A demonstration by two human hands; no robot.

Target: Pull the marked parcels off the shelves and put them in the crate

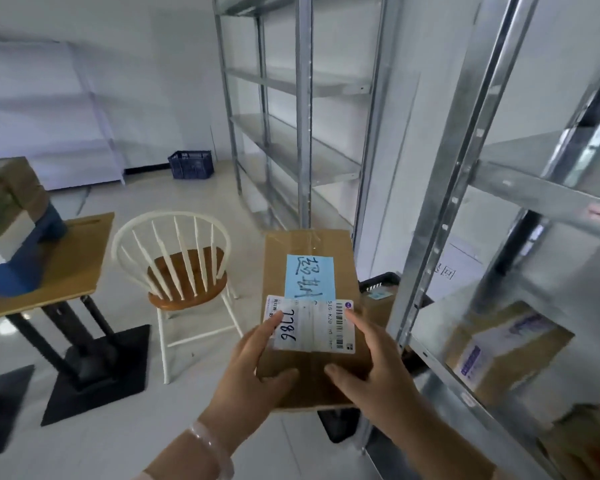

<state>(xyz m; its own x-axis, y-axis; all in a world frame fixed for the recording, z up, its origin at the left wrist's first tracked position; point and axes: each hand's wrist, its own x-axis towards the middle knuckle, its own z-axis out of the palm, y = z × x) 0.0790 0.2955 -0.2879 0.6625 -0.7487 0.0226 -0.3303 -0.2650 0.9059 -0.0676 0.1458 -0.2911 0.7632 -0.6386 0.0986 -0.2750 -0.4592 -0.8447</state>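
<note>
Over the floor (125,427), the parcel (310,323) lies flat, long axis pointing away.

White walls (174,64), pale glossy floor (194,393). Galvanised steel shelves (303,133) at far centre and near right. White spindle-back chair (187,275), wooden seat, centre. Wooden table (73,258) on black pedestal base, left. Light even, diffuse.

The white shipping label (312,329) on the parcel (274,268) you held carried "7786", handwritten in dark ink, and the print beside its barcodes read roughly "516-K20". Above it, the blue note (310,277) bore large handwritten characters that could not be read surely. The purple print on the shelf box (503,351) was too blurred.
</note>
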